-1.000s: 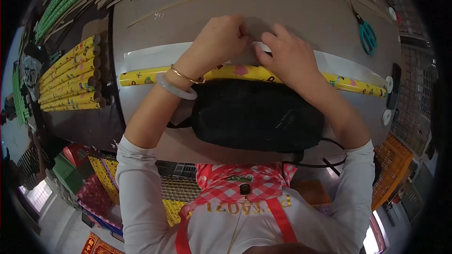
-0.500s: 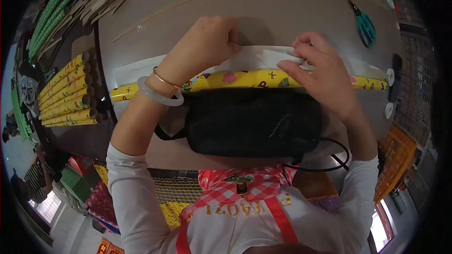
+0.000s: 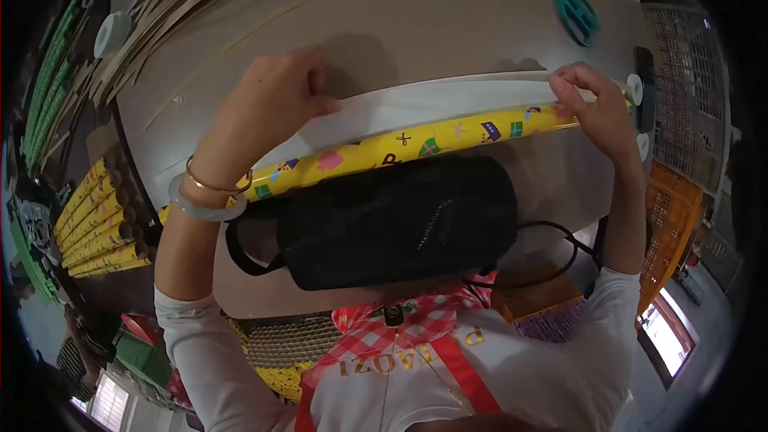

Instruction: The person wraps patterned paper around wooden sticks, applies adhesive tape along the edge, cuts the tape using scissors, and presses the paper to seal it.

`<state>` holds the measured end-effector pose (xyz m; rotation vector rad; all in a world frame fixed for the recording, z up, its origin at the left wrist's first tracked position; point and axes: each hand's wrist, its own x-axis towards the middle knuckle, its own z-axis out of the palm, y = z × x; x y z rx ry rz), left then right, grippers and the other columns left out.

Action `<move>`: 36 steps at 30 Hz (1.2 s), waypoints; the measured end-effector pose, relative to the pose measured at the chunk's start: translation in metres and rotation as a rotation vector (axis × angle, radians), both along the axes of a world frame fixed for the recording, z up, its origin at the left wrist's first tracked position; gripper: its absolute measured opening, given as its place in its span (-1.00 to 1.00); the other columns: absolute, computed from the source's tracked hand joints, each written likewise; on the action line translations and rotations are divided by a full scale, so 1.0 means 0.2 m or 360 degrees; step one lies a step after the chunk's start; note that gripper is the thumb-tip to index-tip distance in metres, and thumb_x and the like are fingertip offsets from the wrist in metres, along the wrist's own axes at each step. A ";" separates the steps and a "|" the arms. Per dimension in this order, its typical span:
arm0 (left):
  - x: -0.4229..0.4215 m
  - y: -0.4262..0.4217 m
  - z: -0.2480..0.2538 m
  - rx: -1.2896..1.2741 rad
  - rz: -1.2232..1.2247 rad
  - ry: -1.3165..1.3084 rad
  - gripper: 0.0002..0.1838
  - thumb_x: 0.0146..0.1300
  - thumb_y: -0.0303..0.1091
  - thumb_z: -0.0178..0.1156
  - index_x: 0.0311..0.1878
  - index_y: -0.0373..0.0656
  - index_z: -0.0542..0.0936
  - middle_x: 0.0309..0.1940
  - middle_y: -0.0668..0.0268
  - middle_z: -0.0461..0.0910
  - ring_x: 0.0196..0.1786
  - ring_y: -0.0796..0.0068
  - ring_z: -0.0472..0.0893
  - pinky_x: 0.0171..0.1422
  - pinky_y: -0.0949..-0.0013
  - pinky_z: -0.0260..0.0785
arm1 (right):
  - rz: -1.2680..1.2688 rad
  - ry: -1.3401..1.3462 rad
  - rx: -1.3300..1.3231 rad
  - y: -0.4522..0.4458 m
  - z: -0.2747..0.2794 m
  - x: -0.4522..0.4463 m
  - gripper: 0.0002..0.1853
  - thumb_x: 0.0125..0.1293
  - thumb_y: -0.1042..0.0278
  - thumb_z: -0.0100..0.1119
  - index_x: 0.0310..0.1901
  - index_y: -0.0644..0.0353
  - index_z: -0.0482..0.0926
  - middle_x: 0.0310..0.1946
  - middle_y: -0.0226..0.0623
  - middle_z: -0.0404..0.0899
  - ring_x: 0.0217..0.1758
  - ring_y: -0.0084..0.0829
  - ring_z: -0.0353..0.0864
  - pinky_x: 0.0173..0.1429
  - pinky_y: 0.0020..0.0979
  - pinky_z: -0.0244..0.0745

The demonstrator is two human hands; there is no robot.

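Observation:
A roll of yellow patterned wrapping paper (image 3: 376, 148) lies slantwise across the table, with a white strip of its reverse side (image 3: 448, 96) showing along the far edge. My left hand (image 3: 276, 96) is curled at the left part of that strip, thumb along the paper's edge; its fingertips are partly hidden. At the strip's right end, my right hand (image 3: 596, 104) pinches the edge between thumb and fingers. A black mesh-covered bag or pouch (image 3: 400, 220) with a strap lies just in front of the roll, between my forearms.
Teal-handled scissors (image 3: 576, 14) lie at the far right. Finished yellow rolls (image 3: 96, 228) are stacked at left, with green rolls (image 3: 52, 88) beyond them. A white tape roll (image 3: 112, 34) sits by thin brown strips (image 3: 168, 20). An orange crate (image 3: 668, 216) stands at right.
My hands have spread apart, the left moving left and the right moving right along the paper. The crumpled white piece near my right fingers no longer shows. The view has shifted and tilted.

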<state>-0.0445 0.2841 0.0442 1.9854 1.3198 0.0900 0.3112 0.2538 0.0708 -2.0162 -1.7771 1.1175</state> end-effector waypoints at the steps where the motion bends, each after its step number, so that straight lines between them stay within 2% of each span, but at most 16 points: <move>1: 0.00 0.00 0.00 0.0000 -0.0017 -0.0016 -0.72 -0.06 -0.41 0.37 -0.47 -0.25 0.40 -0.68 0.27 0.42 -0.61 0.46 0.38 -0.50 0.40 0.23 | -0.0017 -0.0016 0.0000 0.00 -0.02 0.02 -0.70 0.20 0.12 0.21 -0.35 0.24 0.55 -0.51 -0.43 0.51 -0.50 -0.65 0.50 -0.12 -0.53 0.42; 3: -0.01 -0.01 -0.02 -0.0029 0.0052 -0.0053 -0.72 -0.05 -0.42 0.37 -0.45 -0.25 0.41 -0.68 0.29 0.39 -0.60 0.51 0.35 -0.49 0.42 0.22 | -0.0008 -0.0011 0.0050 0.00 -0.05 0.04 -0.70 0.18 0.11 0.23 -0.37 0.22 0.54 -0.52 -0.46 0.50 -0.50 -0.66 0.48 -0.18 -0.56 0.40; 4: 0.00 -0.01 -0.01 -0.0030 0.0037 -0.0065 -0.72 -0.05 -0.42 0.37 -0.45 -0.25 0.41 -0.68 0.29 0.39 -0.60 0.51 0.35 -0.49 0.42 0.22 | 0.0124 -0.0167 0.0260 -0.01 -0.08 0.05 -0.69 0.15 0.11 0.26 -0.43 0.23 0.52 -0.55 -0.44 0.47 -0.51 -0.65 0.44 -0.28 -0.54 0.37; 5: 0.00 -0.01 0.01 -0.0073 0.0068 -0.0038 -0.72 -0.06 -0.42 0.37 -0.45 -0.25 0.41 -0.68 0.30 0.38 -0.59 0.53 0.34 -0.49 0.43 0.22 | 0.0112 -0.0179 0.0257 -0.01 -0.09 0.05 -0.69 0.15 0.11 0.26 -0.43 0.23 0.52 -0.55 -0.44 0.47 -0.51 -0.65 0.44 -0.28 -0.54 0.37; 8: -0.01 -0.01 0.01 -0.0137 0.0090 -0.0021 -0.73 -0.06 -0.44 0.37 -0.44 -0.25 0.42 -0.67 0.32 0.36 -0.58 0.56 0.33 -0.49 0.44 0.21 | 0.0063 -0.0251 0.0382 -0.01 -0.13 0.02 -0.68 0.12 0.12 0.27 -0.47 0.24 0.50 -0.58 -0.38 0.43 -0.53 -0.59 0.40 -0.36 -0.47 0.32; 10: 0.00 -0.01 0.01 -0.0158 0.0084 -0.0031 -0.74 -0.06 -0.45 0.37 -0.44 -0.25 0.42 -0.68 0.33 0.35 -0.57 0.57 0.32 -0.48 0.45 0.21 | 0.0218 -0.0461 0.0626 0.00 -0.15 0.02 -0.66 0.11 0.11 0.27 -0.50 0.26 0.49 -0.58 -0.31 0.40 -0.53 -0.48 0.39 -0.40 -0.42 0.31; 13: 0.00 -0.01 0.02 -0.0131 0.0079 0.0026 -0.74 -0.06 -0.47 0.37 -0.44 -0.24 0.41 -0.68 0.35 0.34 -0.57 0.60 0.31 -0.48 0.46 0.21 | 0.0248 -0.0490 0.0677 0.00 -0.16 0.00 -0.66 0.11 0.10 0.25 -0.49 0.26 0.49 -0.54 -0.28 0.40 -0.53 -0.39 0.39 -0.39 -0.38 0.32; 19: -0.01 -0.02 0.01 -0.0121 0.0126 -0.0127 -0.74 -0.06 -0.49 0.37 -0.44 -0.24 0.41 -0.68 0.36 0.32 -0.58 0.62 0.30 -0.49 0.49 0.20 | 0.0306 -0.0574 0.0729 -0.01 -0.16 -0.02 -0.70 0.10 0.13 0.23 -0.48 0.24 0.51 -0.51 -0.28 0.40 -0.50 -0.30 0.43 -0.37 -0.33 0.34; 32: -0.01 -0.04 0.02 -0.0122 0.0153 -0.0069 -0.74 -0.04 -0.48 0.35 -0.42 -0.24 0.41 -0.68 0.35 0.33 -0.59 0.61 0.27 -0.50 0.49 0.18 | 0.0237 -0.0738 0.0714 -0.01 -0.17 -0.06 -0.68 0.09 0.06 0.21 -0.51 0.19 0.55 -0.50 -0.32 0.37 -0.39 -0.32 0.45 -0.32 -0.30 0.36; 34: -0.01 -0.05 0.03 -0.0086 0.0142 -0.0060 -0.74 -0.04 -0.47 0.35 -0.41 -0.24 0.41 -0.68 0.35 0.33 -0.60 0.60 0.28 -0.51 0.48 0.18 | 0.0241 -0.0730 0.0619 -0.01 -0.16 -0.06 -0.69 0.10 0.12 0.23 -0.43 0.27 0.55 -0.43 -0.31 0.45 -0.41 -0.36 0.47 -0.32 -0.40 0.38; 36: 0.00 -0.07 0.03 0.0012 0.0117 0.0078 -0.72 -0.07 -0.46 0.37 -0.38 -0.23 0.42 -0.65 0.35 0.37 -0.56 0.52 0.34 -0.48 0.43 0.21 | 0.0240 -0.0736 0.0618 -0.01 -0.16 -0.06 -0.69 0.10 0.13 0.22 -0.43 0.27 0.55 -0.43 -0.31 0.44 -0.41 -0.36 0.47 -0.32 -0.40 0.38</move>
